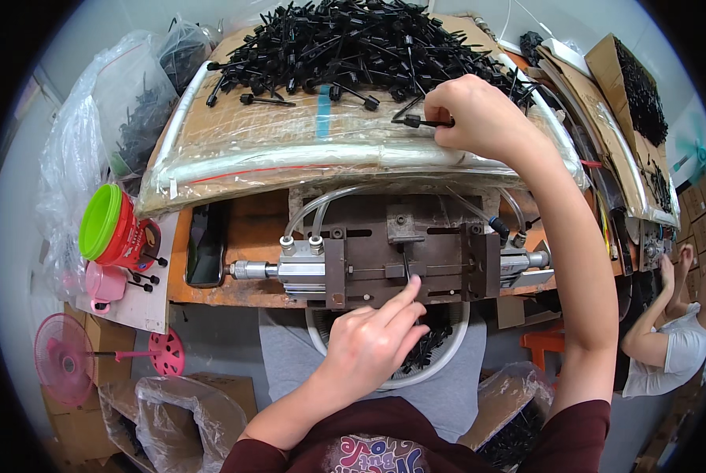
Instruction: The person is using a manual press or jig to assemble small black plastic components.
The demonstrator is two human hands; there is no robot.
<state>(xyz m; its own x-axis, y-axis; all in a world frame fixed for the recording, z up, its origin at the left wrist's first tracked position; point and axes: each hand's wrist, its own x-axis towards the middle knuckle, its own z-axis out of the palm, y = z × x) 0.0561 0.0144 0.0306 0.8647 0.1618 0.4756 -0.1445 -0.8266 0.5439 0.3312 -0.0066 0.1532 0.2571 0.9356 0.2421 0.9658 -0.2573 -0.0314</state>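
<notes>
My right hand (pixel 479 117) is raised over the front of the cardboard tray (pixel 247 134), its fingers pinched on a small black plastic part (pixel 416 121) with a thin stem. Behind it lies a big heap of similar black parts (pixel 345 47). My left hand (pixel 373 343) is held low in front of the metal fixture (pixel 440 285), fingers apart. Its index fingertip touches or nearly touches the small block in the fixture's middle, where a thin black piece (pixel 406 258) stands. I see nothing held in the left hand.
Pneumatic cylinders (pixel 302 272) with clear hoses flank the fixture. A phone (pixel 206 248), a red tub with a green rim (pixel 101 225) and a pink cup (pixel 105 284) sit at left. A white-rimmed bucket (pixel 319 339) stands below the bench edge. Another person (pixel 668 351) is at far right.
</notes>
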